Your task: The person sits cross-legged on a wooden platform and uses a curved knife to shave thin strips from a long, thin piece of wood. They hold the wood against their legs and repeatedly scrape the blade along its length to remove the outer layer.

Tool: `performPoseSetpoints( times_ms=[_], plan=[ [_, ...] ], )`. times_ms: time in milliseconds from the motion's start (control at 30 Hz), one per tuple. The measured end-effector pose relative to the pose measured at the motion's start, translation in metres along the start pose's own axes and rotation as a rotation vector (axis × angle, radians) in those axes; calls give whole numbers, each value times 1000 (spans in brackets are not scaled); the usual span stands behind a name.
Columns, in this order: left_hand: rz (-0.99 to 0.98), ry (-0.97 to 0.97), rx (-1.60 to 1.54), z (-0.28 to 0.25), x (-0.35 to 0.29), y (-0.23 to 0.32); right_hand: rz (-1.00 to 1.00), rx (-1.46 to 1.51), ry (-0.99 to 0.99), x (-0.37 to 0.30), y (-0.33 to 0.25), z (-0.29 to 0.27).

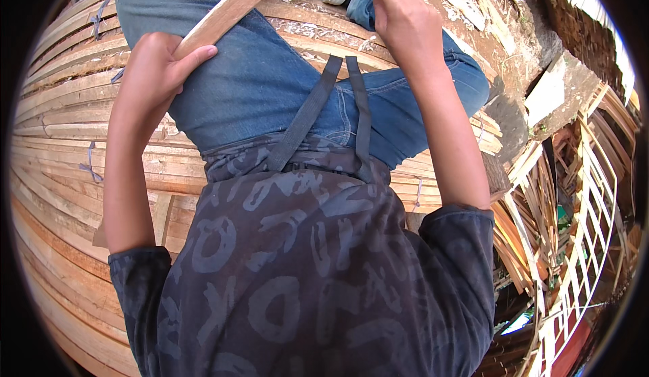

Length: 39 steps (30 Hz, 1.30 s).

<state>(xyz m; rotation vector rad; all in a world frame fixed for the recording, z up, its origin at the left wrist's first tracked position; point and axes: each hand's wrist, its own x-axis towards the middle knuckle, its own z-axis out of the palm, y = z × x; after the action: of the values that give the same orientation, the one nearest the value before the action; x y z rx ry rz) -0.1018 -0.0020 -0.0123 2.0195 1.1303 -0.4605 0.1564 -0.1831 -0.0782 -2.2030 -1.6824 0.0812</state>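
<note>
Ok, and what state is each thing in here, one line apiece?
Left hand: closed around one end of the wood piece.
Wood piece: held, far end out of frame.
Right hand: fingers curled; what it grips, if anything, is unclear.
Straps: two, loose-ended, lying over the lap.
Slats: laid side by side, tied in places.
Lattice: open-meshed, among loose wood scraps.

Open air lies between the left hand and right hand, above the jeans; the wooden strip bars its far left side. Low slats leave room left of the left forearm; stacked sticks and a lattice crowd the near right beyond the right elbow.
</note>
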Motion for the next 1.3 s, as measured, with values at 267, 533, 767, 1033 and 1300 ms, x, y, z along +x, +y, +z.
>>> performPoseSetpoints(
  times_ms=[267, 533, 767, 1033, 1300],
  plan=[
    [34, -38, 100, -5, 0, 5, 106, -91, -54, -10, 60, -2],
    [0, -34, 47, -2, 0, 3, -9, -82, -127, 1, 12, 2],
    [84, -17, 136, -4, 1, 2, 86, -150, -81, -13, 60, 7],
    [-33, -53, 15, -2, -1, 8, -44, 9, -94, -4, 5, -1],
    [47, -57, 91, -5, 1, 13, 48, -212, -37, -24, 66, 9]
  ],
)
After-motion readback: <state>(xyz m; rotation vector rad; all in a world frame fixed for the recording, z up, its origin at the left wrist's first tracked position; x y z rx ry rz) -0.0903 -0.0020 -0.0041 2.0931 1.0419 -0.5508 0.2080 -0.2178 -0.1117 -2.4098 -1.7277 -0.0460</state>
